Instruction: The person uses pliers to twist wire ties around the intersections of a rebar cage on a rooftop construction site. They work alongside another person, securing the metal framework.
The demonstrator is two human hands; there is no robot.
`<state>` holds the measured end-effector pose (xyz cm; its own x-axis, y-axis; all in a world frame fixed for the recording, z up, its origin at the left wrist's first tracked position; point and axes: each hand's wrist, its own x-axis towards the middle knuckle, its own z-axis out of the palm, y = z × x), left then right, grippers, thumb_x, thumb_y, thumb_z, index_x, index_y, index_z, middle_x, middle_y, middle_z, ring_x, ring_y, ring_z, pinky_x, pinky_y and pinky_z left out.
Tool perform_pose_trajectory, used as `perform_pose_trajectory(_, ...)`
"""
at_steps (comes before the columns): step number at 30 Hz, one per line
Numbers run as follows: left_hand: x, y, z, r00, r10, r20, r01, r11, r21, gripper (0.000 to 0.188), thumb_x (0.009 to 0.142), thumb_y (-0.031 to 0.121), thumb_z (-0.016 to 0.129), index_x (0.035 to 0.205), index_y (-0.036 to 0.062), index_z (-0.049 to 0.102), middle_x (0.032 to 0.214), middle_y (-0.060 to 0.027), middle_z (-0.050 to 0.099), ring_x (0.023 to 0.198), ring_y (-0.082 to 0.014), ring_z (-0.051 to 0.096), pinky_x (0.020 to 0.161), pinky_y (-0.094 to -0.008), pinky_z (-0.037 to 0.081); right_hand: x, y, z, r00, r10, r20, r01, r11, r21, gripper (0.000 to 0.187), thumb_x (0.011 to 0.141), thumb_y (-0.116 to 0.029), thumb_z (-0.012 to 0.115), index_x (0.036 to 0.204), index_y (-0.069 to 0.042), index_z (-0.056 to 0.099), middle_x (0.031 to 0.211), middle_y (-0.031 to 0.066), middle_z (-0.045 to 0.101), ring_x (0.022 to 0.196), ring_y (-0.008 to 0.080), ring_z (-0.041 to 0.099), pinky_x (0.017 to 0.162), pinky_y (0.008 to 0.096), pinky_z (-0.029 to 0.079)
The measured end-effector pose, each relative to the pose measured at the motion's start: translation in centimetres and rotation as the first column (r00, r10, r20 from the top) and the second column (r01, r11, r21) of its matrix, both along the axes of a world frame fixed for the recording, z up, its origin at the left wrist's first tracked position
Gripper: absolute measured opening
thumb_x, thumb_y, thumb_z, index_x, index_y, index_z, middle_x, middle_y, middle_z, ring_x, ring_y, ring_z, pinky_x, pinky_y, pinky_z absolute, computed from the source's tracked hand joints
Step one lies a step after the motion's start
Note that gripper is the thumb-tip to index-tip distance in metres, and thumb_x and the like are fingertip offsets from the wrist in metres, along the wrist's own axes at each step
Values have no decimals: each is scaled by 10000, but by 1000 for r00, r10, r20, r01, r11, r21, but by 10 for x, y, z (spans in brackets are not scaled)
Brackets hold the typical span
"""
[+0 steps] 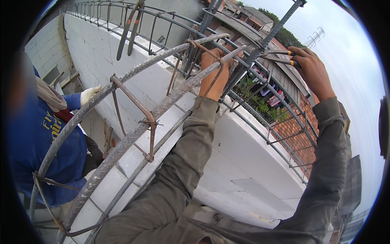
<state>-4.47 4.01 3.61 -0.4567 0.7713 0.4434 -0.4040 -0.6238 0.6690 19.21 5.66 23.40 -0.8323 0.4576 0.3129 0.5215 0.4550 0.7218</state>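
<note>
My right hand (312, 67) is closed round the yellow-and-black handles of a pair of pincers (280, 57). The pincers' jaws are at a thick upright ribbed steel bar (268, 37), where the bars of a rebar cage cross. My left hand (212, 75) reaches up under a long curved rebar (170, 101) to the same crossing. Its fingers are curled in among the bars and partly hidden, so what they grip cannot be made out. Bent stirrups (151, 118), tied with wire, join the bars in front of my left arm.
White block walls (243, 162) run below the cage and off to the far left. A second tool with long dark handles (131, 32) hangs on the far bars. At left stands a person in a blue shirt (61, 134), a white-gloved hand (90, 93) by the rebar. Roofs and plants lie beyond.
</note>
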Motion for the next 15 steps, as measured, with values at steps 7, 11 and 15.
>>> perform_pose_trajectory(7, 0, 1, -3, 1000, 20, 1, -20, 1000, 21, 96, 882, 43, 776, 968, 2, 777, 701, 0, 613, 609, -67, 456, 515, -296, 353, -20, 9, 0, 996, 78, -41, -73, 991, 108, 210, 912, -76, 652, 1113, -37, 700, 1443, 9, 556, 1310, 279, 519, 1155, 462, 419)
perform_pose_trajectory(11, 1, 0, -1, 1000, -4, 7, 4, 1000, 13, 107, 878, 51, 787, 977, 12, 784, 696, 1, 610, 602, -66, 446, 514, -295, 348, -19, 10, -5, 999, 14, -46, -9, 994, 109, 301, 928, -80, 652, 1228, -65, 652, 1475, 17, 498, 1366, 282, 472, 1208, 543, 350)
perform_pose_trajectory(15, 2, 2, -2, 999, -23, 29, 22, 1000, 16, 117, 875, 53, 793, 983, 9, 791, 696, 7, 610, 591, -64, 437, 511, -292, 341, -21, 2, -5, 1000, 10, -27, -5, 984, 178, 358, 934, -108, 664, 1287, -88, 610, 1490, 15, 465, 1390, 279, 444, 1207, 566, 334)
